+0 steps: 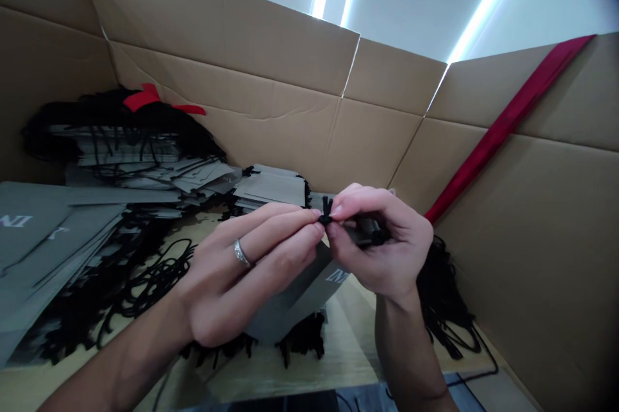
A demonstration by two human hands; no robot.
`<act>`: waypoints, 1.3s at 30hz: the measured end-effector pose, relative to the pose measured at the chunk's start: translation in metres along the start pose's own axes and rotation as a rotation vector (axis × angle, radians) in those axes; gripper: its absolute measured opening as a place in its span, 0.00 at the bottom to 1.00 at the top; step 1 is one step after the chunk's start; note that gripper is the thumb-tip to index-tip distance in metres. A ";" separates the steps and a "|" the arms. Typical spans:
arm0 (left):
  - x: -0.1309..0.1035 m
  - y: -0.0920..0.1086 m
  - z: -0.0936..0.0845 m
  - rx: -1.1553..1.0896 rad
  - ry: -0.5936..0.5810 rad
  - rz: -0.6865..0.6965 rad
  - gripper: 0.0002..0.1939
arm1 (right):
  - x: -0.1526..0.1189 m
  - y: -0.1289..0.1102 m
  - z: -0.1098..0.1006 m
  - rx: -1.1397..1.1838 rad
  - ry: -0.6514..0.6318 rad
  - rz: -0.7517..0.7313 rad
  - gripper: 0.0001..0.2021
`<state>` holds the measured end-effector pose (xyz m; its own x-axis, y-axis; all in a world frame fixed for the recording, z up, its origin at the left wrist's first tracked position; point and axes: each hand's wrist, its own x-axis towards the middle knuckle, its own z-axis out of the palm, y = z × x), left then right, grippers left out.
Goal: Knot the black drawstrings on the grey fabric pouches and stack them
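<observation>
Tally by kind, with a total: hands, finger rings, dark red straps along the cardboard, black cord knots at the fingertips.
Hands (left hand, right hand): 2
Finger ring: 1
Dark red strap: 1
Black cord knot: 1
Total: 5

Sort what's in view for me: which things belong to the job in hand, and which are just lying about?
Likely the job:
- black cord, pinched by left hand and right hand
- grey lettered piece below
- similar grey stacks
- loose black cords

Apparently lying about:
- dark red strip along the cardboard wall
- red scraps
</observation>
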<state>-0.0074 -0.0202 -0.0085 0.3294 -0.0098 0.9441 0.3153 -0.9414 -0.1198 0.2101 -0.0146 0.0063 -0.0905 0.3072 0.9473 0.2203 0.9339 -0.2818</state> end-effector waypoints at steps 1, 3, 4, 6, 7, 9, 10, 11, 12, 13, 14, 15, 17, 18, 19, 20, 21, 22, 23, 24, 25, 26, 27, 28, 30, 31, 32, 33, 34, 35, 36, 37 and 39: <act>-0.001 -0.002 0.001 0.001 -0.009 0.026 0.16 | 0.000 -0.001 -0.001 -0.016 -0.013 -0.007 0.12; -0.001 -0.005 0.003 0.010 -0.011 0.061 0.16 | 0.001 -0.001 -0.004 -0.039 -0.025 -0.019 0.12; 0.000 -0.007 0.005 0.007 0.015 0.064 0.16 | 0.001 -0.002 -0.006 -0.041 -0.025 -0.018 0.12; 0.004 -0.009 0.009 -0.004 0.057 0.031 0.14 | 0.001 -0.002 -0.007 -0.023 -0.020 -0.001 0.11; 0.007 -0.009 0.011 -0.016 0.083 0.015 0.13 | 0.001 -0.002 -0.007 -0.004 -0.018 0.010 0.11; 0.012 -0.010 0.014 -0.074 0.115 -0.043 0.13 | 0.001 -0.001 -0.006 0.041 -0.013 0.028 0.11; 0.014 -0.010 0.016 -0.112 0.130 -0.075 0.13 | 0.001 -0.001 -0.005 0.060 -0.011 0.037 0.10; 0.015 -0.010 0.017 -0.146 0.146 -0.097 0.13 | 0.002 -0.001 -0.004 0.077 -0.007 0.048 0.10; 0.016 -0.010 0.018 -0.170 0.157 -0.110 0.14 | 0.002 -0.001 -0.003 0.091 -0.004 0.058 0.11; 0.016 -0.011 0.018 -0.182 0.167 -0.113 0.13 | 0.002 -0.001 -0.002 0.102 -0.001 0.068 0.11; 0.015 -0.011 0.018 -0.178 0.166 -0.112 0.13 | 0.002 -0.001 -0.002 0.108 -0.003 0.076 0.11; 0.015 -0.011 0.018 -0.165 0.167 -0.101 0.12 | 0.002 -0.001 -0.002 0.110 -0.003 0.079 0.11; 0.014 -0.012 0.016 -0.135 0.156 -0.083 0.12 | 0.001 -0.001 -0.002 0.103 -0.007 0.077 0.11; 0.014 -0.012 0.014 -0.122 0.148 -0.083 0.12 | 0.001 -0.001 -0.002 0.096 -0.011 0.074 0.11; 0.014 -0.012 0.013 -0.114 0.135 -0.089 0.12 | 0.001 0.000 -0.003 0.089 -0.014 0.070 0.11; 0.014 -0.012 0.011 -0.113 0.120 -0.095 0.13 | 0.001 0.000 -0.003 0.083 -0.016 0.065 0.11; 0.014 -0.012 0.010 -0.117 0.105 -0.101 0.13 | 0.001 0.000 -0.004 0.079 -0.018 0.062 0.11; 0.015 -0.012 0.009 -0.125 0.092 -0.101 0.13 | 0.001 0.000 -0.004 0.078 -0.021 0.060 0.10; 0.014 -0.013 0.008 -0.138 0.086 -0.094 0.13 | 0.002 0.001 -0.005 0.078 -0.025 0.060 0.10; 0.014 -0.014 0.008 -0.153 0.086 -0.076 0.13 | 0.002 0.001 -0.005 0.079 -0.032 0.059 0.10; 0.013 -0.015 0.008 -0.162 0.085 -0.051 0.13 | 0.002 0.001 -0.006 0.079 -0.044 0.056 0.10; 0.011 -0.017 0.008 -0.161 0.086 -0.027 0.12 | 0.002 0.002 -0.007 0.078 -0.057 0.052 0.10; 0.010 -0.018 0.007 -0.147 0.082 -0.002 0.12 | 0.001 0.002 -0.008 0.072 -0.074 0.047 0.10; 0.008 -0.020 0.007 -0.122 0.076 0.020 0.12 | 0.001 0.002 -0.010 0.063 -0.093 0.044 0.11; 0.007 -0.022 0.005 -0.057 0.030 0.052 0.12 | 0.001 0.001 -0.012 0.033 -0.127 0.039 0.11; 0.007 -0.023 0.004 -0.029 -0.003 0.071 0.11 | 0.001 0.000 -0.013 0.016 -0.142 0.034 0.11; 0.007 -0.022 0.002 -0.011 -0.034 0.105 0.10 | 0.001 -0.001 -0.014 -0.002 -0.152 0.025 0.11; 0.008 -0.021 -0.001 0.003 -0.063 0.139 0.10 | 0.002 -0.002 -0.015 -0.023 -0.162 0.014 0.11; 0.009 -0.019 -0.003 0.023 -0.095 0.154 0.10 | 0.002 -0.003 -0.015 -0.046 -0.172 0.001 0.11; 0.010 -0.016 -0.005 0.046 -0.124 0.151 0.10 | 0.003 -0.004 -0.015 -0.067 -0.181 -0.011 0.10; 0.011 -0.013 -0.006 0.073 -0.145 0.137 0.10 | 0.003 -0.005 -0.015 -0.083 -0.190 -0.019 0.10; 0.012 -0.010 -0.007 0.100 -0.167 0.112 0.10 | 0.003 -0.005 -0.014 -0.093 -0.193 -0.024 0.10; 0.012 -0.007 -0.007 0.135 -0.185 0.093 0.10 | 0.004 -0.006 -0.013 -0.091 -0.186 -0.039 0.11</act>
<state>-0.0114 -0.0164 0.0060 0.5161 -0.0206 0.8563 0.3880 -0.8856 -0.2551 0.2207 -0.0212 0.0133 -0.2769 0.3078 0.9103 0.2989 0.9279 -0.2229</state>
